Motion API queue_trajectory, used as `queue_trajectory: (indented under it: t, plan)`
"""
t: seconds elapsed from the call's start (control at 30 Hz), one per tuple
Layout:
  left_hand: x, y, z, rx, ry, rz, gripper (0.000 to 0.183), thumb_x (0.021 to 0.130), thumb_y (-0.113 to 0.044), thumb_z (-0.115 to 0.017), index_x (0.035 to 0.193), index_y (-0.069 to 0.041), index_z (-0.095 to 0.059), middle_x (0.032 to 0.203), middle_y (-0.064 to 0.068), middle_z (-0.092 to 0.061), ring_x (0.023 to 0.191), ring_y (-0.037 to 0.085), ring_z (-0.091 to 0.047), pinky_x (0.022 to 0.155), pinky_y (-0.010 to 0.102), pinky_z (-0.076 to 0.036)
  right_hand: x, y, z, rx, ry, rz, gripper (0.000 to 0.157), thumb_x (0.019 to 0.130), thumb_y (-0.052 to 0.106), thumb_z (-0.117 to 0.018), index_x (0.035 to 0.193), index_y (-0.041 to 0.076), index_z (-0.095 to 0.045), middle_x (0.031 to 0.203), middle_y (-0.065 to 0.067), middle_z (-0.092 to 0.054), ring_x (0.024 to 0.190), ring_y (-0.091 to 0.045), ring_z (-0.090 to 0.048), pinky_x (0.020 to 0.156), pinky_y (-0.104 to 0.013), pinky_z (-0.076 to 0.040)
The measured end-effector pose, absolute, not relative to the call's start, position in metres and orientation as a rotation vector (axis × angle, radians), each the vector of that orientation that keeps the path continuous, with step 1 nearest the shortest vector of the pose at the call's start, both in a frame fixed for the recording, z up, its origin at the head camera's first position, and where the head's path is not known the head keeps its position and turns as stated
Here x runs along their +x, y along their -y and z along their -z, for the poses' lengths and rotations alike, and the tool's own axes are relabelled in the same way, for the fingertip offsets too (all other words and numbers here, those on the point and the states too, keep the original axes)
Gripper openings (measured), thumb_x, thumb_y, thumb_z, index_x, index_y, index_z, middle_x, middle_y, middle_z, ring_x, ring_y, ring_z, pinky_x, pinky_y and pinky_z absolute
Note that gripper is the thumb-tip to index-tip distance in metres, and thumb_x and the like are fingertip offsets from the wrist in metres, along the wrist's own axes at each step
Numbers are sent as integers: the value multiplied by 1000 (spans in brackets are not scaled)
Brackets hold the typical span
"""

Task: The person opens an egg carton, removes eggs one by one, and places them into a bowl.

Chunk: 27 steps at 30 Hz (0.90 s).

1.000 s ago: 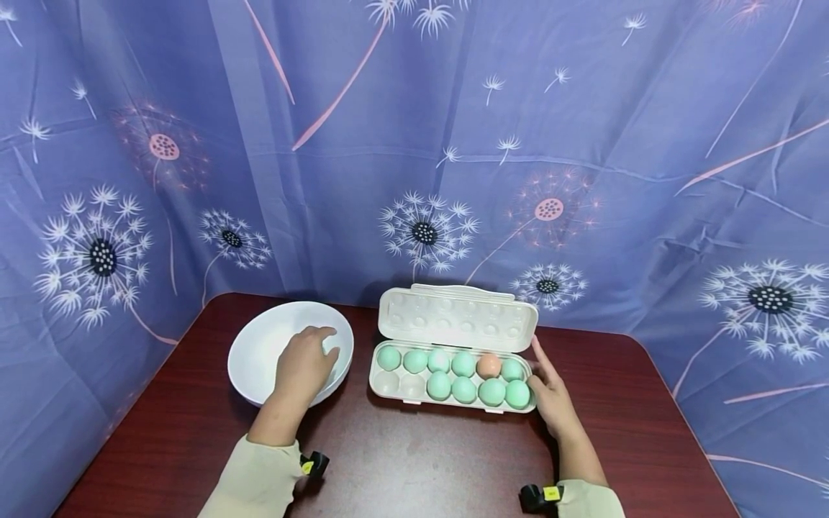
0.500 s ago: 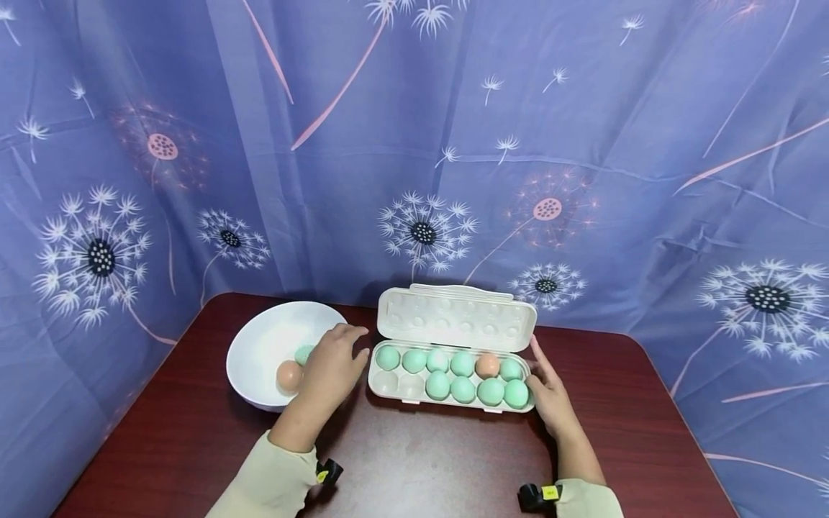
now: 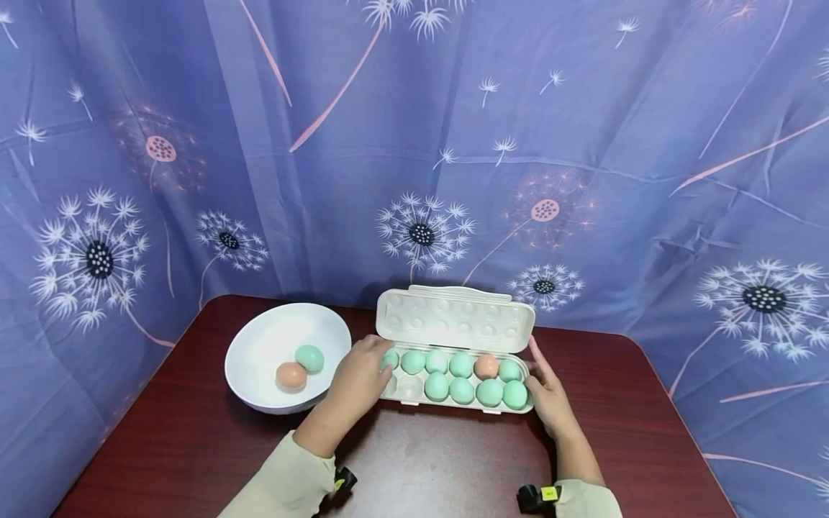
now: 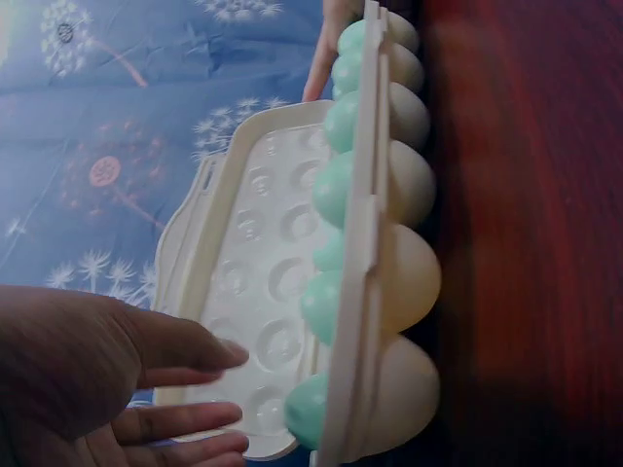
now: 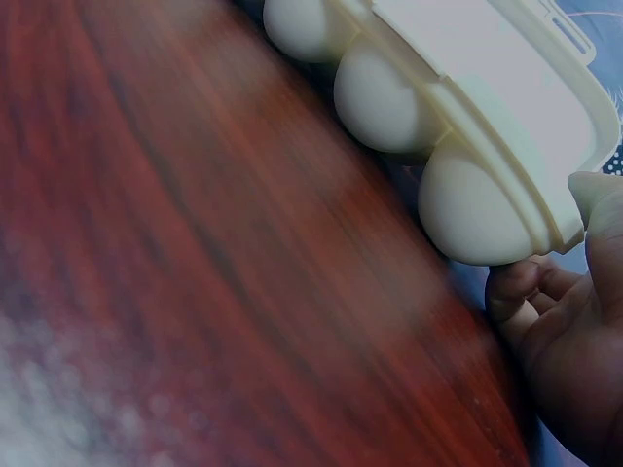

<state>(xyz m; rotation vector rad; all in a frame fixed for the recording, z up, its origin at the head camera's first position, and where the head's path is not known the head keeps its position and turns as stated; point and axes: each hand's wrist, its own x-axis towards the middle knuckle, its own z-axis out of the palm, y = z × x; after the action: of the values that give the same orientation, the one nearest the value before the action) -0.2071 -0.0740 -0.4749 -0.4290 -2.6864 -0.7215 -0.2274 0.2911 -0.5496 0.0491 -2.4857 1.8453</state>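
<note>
A cream egg carton (image 3: 456,320) stands with its lid raised. It holds several green eggs and one brown egg (image 3: 486,366); a bare cup (image 3: 410,389) shows at its front left. My left hand (image 3: 358,378) reaches the carton's left end, fingers spread around the leftmost green egg (image 3: 390,358). From the left wrist, its thumb (image 4: 200,348) and fingers are apart, close beside that egg (image 4: 305,409). My right hand (image 3: 550,399) grips the carton's right end; in the right wrist view, bent fingers (image 5: 516,292) lie under the end and the thumb at the rim.
A white bowl (image 3: 255,352) left of the carton holds a green egg (image 3: 310,357) and a brown egg (image 3: 291,375). Everything stands on a dark red wooden table (image 3: 427,460). Behind hangs a blue dandelion-print curtain (image 3: 363,187).
My left hand has moved right, out of the bowl and over to the carton's left end, uncovering the two eggs in the bowl. The right hand stays at the carton's right end.
</note>
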Motion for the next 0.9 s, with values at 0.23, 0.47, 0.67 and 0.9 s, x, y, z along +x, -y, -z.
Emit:
queue_trajectory:
  t: [0.23, 0.47, 0.67, 0.9]
  plan:
    - [-211, 67, 491, -514, 2655, 583, 42, 83, -12, -81, 123, -2, -70, 123, 17, -66, 113, 34, -65, 96, 44, -55, -228, -291, 551, 53, 2484, -1840, 78, 99, -6, -41, 162, 33, -15, 127, -20, -57, 101, -2, -56, 82, -20, -49]
    - [-215, 65, 506, -507, 2668, 531, 47, 81, -10, -78, 127, -3, -68, 137, 25, -59, 131, 41, -56, 101, 55, -51, -228, -292, 551, 42, 2486, -1822, 79, 99, -7, -41, 162, 34, -17, 128, -23, -57, 101, -3, -55, 81, -20, -48]
    - [-216, 66, 512, -499, 2742, 559, 47, 84, -8, -71, 131, 0, -65, 144, 27, -54, 136, 41, -52, 105, 57, -48, -228, -292, 551, 45, 2493, -1829, 78, 99, -6, -41, 162, 34, -16, 129, -24, -56, 102, -4, -54, 82, -21, -48]
    - [-215, 67, 513, -538, 2718, 454, 45, 85, -9, -71, 129, 3, -66, 141, 21, -59, 128, 35, -60, 101, 51, -52, -228, -292, 551, 53, 2481, -1834, 78, 99, -6, -40, 162, 33, -16, 128, -24, -56, 101, -3, -55, 81, -21, -48]
